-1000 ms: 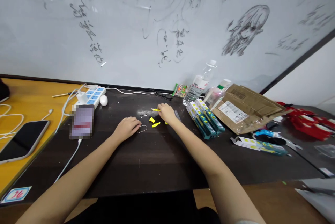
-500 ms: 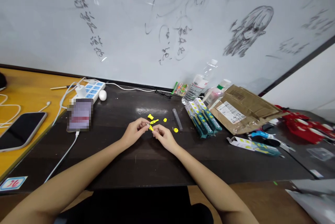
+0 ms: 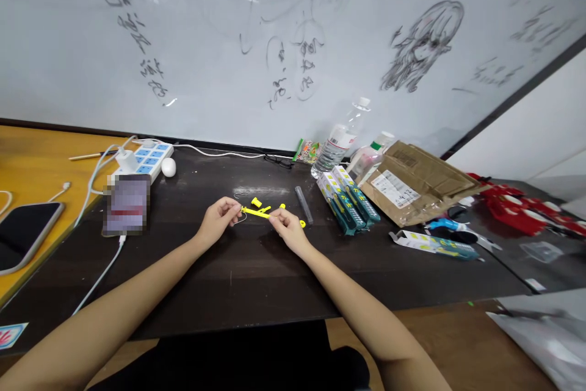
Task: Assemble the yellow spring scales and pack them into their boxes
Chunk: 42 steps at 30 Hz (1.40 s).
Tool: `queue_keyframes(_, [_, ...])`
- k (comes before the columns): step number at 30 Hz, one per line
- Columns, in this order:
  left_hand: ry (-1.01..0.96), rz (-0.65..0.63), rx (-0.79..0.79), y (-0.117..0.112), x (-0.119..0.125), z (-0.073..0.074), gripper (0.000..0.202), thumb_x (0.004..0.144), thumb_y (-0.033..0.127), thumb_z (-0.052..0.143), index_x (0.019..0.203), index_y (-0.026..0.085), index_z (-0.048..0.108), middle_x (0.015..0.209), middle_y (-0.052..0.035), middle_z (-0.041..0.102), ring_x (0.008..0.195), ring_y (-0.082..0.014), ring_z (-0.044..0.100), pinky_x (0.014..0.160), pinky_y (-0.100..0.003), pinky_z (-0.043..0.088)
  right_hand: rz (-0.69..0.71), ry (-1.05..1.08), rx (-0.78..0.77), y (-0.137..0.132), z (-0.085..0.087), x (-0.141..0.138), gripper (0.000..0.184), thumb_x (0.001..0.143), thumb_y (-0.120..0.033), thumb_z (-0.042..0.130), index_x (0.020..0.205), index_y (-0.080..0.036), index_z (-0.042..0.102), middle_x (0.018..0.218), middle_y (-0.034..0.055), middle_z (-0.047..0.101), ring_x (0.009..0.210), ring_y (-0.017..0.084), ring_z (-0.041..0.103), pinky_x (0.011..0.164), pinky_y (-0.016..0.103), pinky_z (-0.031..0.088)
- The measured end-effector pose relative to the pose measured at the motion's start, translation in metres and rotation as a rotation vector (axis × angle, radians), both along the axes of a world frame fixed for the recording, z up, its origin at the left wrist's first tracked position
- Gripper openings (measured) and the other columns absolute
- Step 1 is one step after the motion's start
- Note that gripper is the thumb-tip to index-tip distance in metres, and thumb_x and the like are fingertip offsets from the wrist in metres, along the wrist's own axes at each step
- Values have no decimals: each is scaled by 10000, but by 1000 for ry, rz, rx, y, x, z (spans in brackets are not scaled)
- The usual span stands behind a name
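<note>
You hold the yellow strip [image 3: 255,212] level above the bench [image 3: 256,272], left hand [image 3: 220,220] and right hand [image 3: 287,227] each pinching one end in a closed fingertip grip (seemingly to steady it), yellow bits [image 3: 256,202] lying just beyond.

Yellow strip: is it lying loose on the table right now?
No, the left hand and right hand pinch the yellow strip by its ends.

Office-like workroom, my dark desk [image 3: 256,275] against a wall-wide whiteboard [image 3: 293,43] covered in marker scribbles and a sketch, power strip [image 3: 149,159] with chargers plugged in, phone [image 3: 25,232] on adjoining wooden desk [image 3: 41,159], cardboard parcel [image 3: 421,180], boxed tools [image 3: 348,199].
</note>
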<state>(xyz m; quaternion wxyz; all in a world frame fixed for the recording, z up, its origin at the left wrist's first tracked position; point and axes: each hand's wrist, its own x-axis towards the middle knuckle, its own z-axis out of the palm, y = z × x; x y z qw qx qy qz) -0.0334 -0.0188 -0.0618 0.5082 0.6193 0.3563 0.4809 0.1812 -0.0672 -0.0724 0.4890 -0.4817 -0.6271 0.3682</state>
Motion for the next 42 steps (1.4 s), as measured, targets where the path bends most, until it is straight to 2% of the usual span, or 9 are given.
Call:
queue_keyframes(14, [45, -11, 11, -2, -5, 8, 280, 786, 438, 580, 758, 171, 504, 624, 10, 582, 519, -97, 534, 491, -216, 434, -29, 5, 60, 3, 2, 11, 283, 782, -428, 605, 862, -159, 637, 579, -62, 341, 519, 79, 316, 510, 233, 252])
queue_keyframes(16, [177, -32, 121, -3, -8, 8, 257, 811, 428, 555, 785, 173, 529, 661, -1, 602, 579, -117, 564, 558, -241, 456, -12, 10, 55, 4, 3, 14, 275, 785, -426, 604, 846, -159, 629, 576, -65, 339, 518, 78, 314, 511, 231, 247])
queue_keyframes(20, [596, -33, 535, -3, -13, 9, 250, 817, 427, 579, 907, 196, 612, 835, -23, 660, 776, -166, 601, 760, -310, 443, 51, -59, 16, 2, 0, 10, 257, 779, -409, 617, 800, -153, 609, 565, -72, 345, 509, 70, 307, 507, 223, 241])
queue_keyframes(23, [805, -113, 753, -6, -10, 6, 270, 855, 443, 534, 962, 215, 629, 852, -23, 672, 806, -175, 606, 804, -328, 416, 100, -108, -35, -4, -3, 0, 286, 772, -441, 618, 776, -155, 598, 572, -68, 404, 503, 66, 317, 496, 213, 249])
queue_keyframes(27, [854, -216, 834, -14, -1, -2, 263, 922, 385, 433, 1007, 223, 622, 939, -30, 678, 906, -172, 613, 871, -321, 414, 137, -117, -60, -10, -5, -10, 308, 764, -466, 623, 757, -161, 580, 565, -72, 424, 501, 63, 324, 496, 203, 265])
queue_keyframes(32, [836, -211, 787, -18, 4, -7, 274, 946, 332, 382, 1004, 207, 619, 945, -32, 675, 904, -167, 616, 822, -289, 459, 128, -110, -57, -10, -6, -10, 284, 750, -430, 647, 722, -168, 540, 551, -77, 408, 493, 63, 333, 489, 198, 277])
queue_keyframes(36, [867, -177, 766, -15, 1, -6, 289, 950, 330, 370, 1047, 215, 617, 1002, -32, 672, 954, -169, 619, 855, -291, 466, 97, -351, 29, -8, 7, 4, 190, 796, -372, 598, 803, -182, 597, 566, -66, 415, 518, 81, 378, 524, 202, 316])
queue_keyframes(39, [910, -152, 765, -13, -1, -6, 301, 951, 338, 359, 1082, 226, 606, 1015, -29, 668, 952, -164, 624, 802, -264, 477, -117, -666, 136, -7, 26, 27, 135, 809, -275, 555, 900, -208, 627, 715, -17, 535, 620, 103, 480, 603, 217, 351])
queue_keyframes(42, [938, -146, 766, -13, -1, -7, 310, 955, 348, 343, 1089, 234, 598, 1001, -24, 666, 928, -154, 630, 764, -244, 475, -271, -867, 49, -6, 42, 54, 168, 789, -210, 537, 932, -222, 625, 746, -8, 580, 656, 120, 530, 586, 218, 329])
